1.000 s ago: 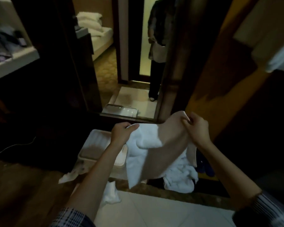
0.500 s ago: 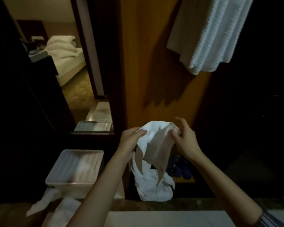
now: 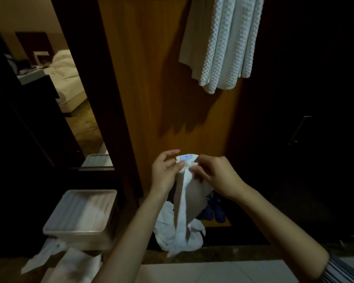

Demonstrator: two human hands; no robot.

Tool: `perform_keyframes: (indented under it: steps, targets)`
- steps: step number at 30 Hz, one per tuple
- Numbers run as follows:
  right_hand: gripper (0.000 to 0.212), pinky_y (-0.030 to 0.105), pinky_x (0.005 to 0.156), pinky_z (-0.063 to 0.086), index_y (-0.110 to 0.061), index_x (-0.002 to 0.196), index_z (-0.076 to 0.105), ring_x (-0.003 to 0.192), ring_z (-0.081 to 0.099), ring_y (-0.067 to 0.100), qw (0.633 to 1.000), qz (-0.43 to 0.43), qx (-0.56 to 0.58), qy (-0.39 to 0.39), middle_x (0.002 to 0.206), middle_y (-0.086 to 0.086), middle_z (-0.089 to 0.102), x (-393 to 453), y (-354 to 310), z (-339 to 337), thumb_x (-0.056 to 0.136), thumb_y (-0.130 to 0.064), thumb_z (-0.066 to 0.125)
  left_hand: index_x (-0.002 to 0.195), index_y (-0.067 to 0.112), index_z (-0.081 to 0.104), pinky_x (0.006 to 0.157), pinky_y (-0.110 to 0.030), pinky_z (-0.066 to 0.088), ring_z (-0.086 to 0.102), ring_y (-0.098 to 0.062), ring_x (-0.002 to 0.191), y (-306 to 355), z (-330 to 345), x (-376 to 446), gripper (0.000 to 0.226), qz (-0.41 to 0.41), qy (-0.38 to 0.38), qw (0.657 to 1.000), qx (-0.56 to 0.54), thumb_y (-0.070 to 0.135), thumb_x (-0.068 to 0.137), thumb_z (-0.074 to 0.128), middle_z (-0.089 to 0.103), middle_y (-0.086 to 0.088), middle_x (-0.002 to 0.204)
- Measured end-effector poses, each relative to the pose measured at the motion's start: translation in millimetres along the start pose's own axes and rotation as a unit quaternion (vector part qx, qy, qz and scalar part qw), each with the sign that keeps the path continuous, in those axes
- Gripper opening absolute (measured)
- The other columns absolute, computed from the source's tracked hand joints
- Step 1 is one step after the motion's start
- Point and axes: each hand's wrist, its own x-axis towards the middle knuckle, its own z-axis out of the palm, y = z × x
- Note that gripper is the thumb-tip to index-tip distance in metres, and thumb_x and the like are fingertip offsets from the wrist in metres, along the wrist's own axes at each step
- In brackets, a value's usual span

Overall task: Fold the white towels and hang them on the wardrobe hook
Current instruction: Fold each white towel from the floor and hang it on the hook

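- Both hands are up at chest height holding one small white terry towel point(image 3: 185, 199) by its top edge, so the rest hangs straight down. Looks like gravity is being used to line up the fold.
- The left hand point(image 3: 165, 174) pinches the top corner with thumb and finger, other fingers loosely spread. The right hand point(image 3: 214, 176) is curled onto the same gathered edge, touching the left, probably bringing the corners together.
- One white waffle-weave towel point(image 3: 223, 43) already hangs up high against the orange-brown wooden wardrobe panel point(image 3: 151, 78). Can't see the hook itself.
- One crumpled white towel heap point(image 3: 168, 231) sits on the floor below the hands, likely next in line.
- One pale rectangular plastic bin point(image 3: 80, 211) at the left, with white cloth point(image 3: 70, 262) spilled beside it; I can't count the pieces.
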Motion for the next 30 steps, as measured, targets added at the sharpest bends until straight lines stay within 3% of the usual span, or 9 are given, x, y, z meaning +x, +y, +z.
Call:
perform_keyframes:
  steps: [2, 5, 8, 11, 16, 19, 23, 27, 30]
  targets:
    - [0.025, 0.026, 0.059, 0.03, -0.018, 0.077, 0.066, 0.07, 0.044, 0.011, 0.987, -0.015, -0.152, 0.051, 0.072, -0.003, 0.05, -1, 2, -4, 0.087, -0.041, 0.061, 0.097, 0.021, 0.059, 0.062, -0.016, 0.054, 0.07, -0.007, 0.07, 1, 5, 0, 0.031, 0.018, -0.033, 0.999, 0.002, -0.006, 0.083, 0.063, 0.071, 0.002, 0.08]
    - [0.024, 0.028, 0.067, 0.022, -0.023, 0.088, 0.072, 0.083, 0.033, 0.012, 0.974, -0.033, -0.212, 0.066, 0.083, -0.007, 0.043, -1, 3, -9, 0.086, -0.043, 0.06, 0.099, 0.02, 0.059, 0.064, -0.016, 0.053, 0.07, -0.007, 0.073, 2, 8, 0, 0.031, 0.036, -0.078, 0.996, -0.012, -0.006, 0.084, 0.061, 0.072, 0.002, 0.082]
    - [0.02, 0.026, 0.065, 0.02, -0.029, 0.077, 0.06, 0.068, 0.035, 0.006, 0.983, -0.034, -0.172, 0.059, 0.068, -0.014, 0.044, 0, 5, -15, 0.091, -0.041, 0.054, 0.102, 0.02, 0.057, 0.067, -0.016, 0.053, 0.07, -0.008, 0.078, 3, 10, 3, 0.032, 0.056, -0.129, 0.99, 0.004, -0.008, 0.086, 0.057, 0.071, -0.001, 0.087]
    - [0.026, 0.024, 0.051, 0.023, -0.031, 0.07, 0.044, 0.05, 0.038, 0.004, 0.988, -0.012, -0.144, 0.059, 0.051, -0.011, 0.039, 2, 7, -21, 0.093, -0.039, 0.054, 0.105, 0.022, 0.057, 0.075, -0.023, 0.055, 0.069, -0.013, 0.083, 5, 12, 7, 0.034, 0.075, -0.166, 0.983, 0.027, -0.008, 0.088, 0.053, 0.071, -0.006, 0.092]
    - [0.043, 0.018, 0.046, 0.021, -0.032, 0.056, 0.033, 0.047, 0.036, 0.003, 0.986, 0.03, -0.157, 0.051, 0.047, -0.009, 0.038, 8, 12, -26, 0.092, -0.042, 0.053, 0.114, 0.019, 0.053, 0.071, -0.02, 0.053, 0.069, -0.011, 0.08, 5, 16, 14, 0.033, 0.094, -0.209, 0.972, 0.049, -0.006, 0.094, 0.045, 0.072, -0.002, 0.087]
    - [0.043, 0.019, 0.047, 0.02, -0.034, 0.054, 0.035, 0.048, 0.034, 0.0, 0.988, 0.046, -0.141, 0.05, 0.048, -0.011, 0.037, 12, 16, -27, 0.091, -0.042, 0.057, 0.12, 0.012, 0.052, 0.062, -0.016, 0.051, 0.069, -0.008, 0.074, 7, 16, 20, 0.037, 0.071, -0.231, 0.969, 0.054, -0.009, 0.091, 0.045, 0.073, -0.001, 0.087]
    - [0.034, 0.025, 0.048, 0.024, -0.024, 0.062, 0.052, 0.049, 0.038, 0.006, 0.986, 0.033, -0.16, 0.006, 0.049, -0.008, 0.04, 18, 21, -33, 0.089, -0.042, 0.059, 0.12, 0.032, 0.051, 0.083, -0.031, 0.056, 0.069, -0.022, 0.095, 6, 17, 26, 0.059, 0.091, -0.26, 0.954, 0.119, -0.01, 0.081, 0.061, 0.07, -0.01, 0.104]
    - [0.029, 0.031, 0.053, 0.034, -0.024, 0.064, 0.06, 0.051, 0.044, 0.008, 0.992, 0.027, -0.124, -0.015, 0.052, -0.004, 0.049, 23, 25, -36, 0.087, -0.042, 0.062, 0.111, 0.043, 0.055, 0.081, -0.014, 0.051, 0.066, -0.001, 0.094, 2, 22, 30, 0.061, 0.114, -0.228, 0.954, 0.157, -0.006, 0.076, 0.068, 0.068, 0.012, 0.092]
    - [0.031, 0.02, 0.051, 0.034, -0.019, 0.065, 0.066, 0.051, 0.046, 0.008, 0.997, 0.024, -0.071, -0.009, 0.053, -0.004, 0.053, 25, 31, -37, 0.084, -0.043, 0.063, 0.107, 0.042, 0.056, 0.075, -0.011, 0.051, 0.067, 0.003, 0.088, 5, 22, 33, 0.054, 0.133, -0.225, 0.953, 0.152, -0.003, 0.079, 0.068, 0.067, 0.018, 0.085]
